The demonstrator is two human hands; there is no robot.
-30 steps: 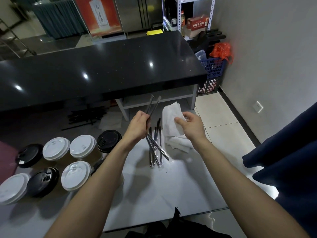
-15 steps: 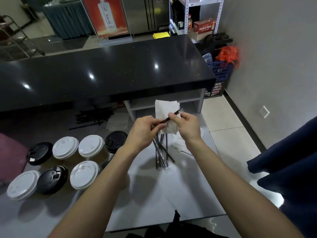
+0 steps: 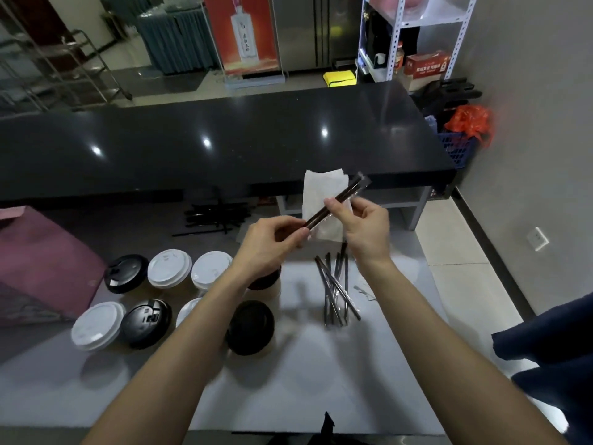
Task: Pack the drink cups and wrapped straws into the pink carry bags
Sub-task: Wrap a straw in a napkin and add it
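My left hand (image 3: 269, 240) and my right hand (image 3: 362, 229) are raised above the white table (image 3: 288, 380). Together they hold a dark wrapped straw (image 3: 333, 203) slanting up to the right. My right hand also pinches a white napkin (image 3: 324, 187) behind the straw. Several more wrapped straws (image 3: 337, 290) lie in a loose bundle on the table under my hands. Paper drink cups stand at the left, some with white lids (image 3: 169, 268), some with black lids (image 3: 250, 327). A pink carry bag (image 3: 38, 261) sits at the far left.
A long black counter (image 3: 224, 146) runs across behind the table, with loose dark straws (image 3: 218, 215) on the surface below it. A blue crate (image 3: 457, 149) with an orange bag stands by the right wall. Dark blue cloth (image 3: 552, 342) hangs at the right edge.
My left hand brought the straw from the table bundle up to my right hand. Both hands now hold it against the napkin, higher than before. The view shifted right, showing the pink bag.
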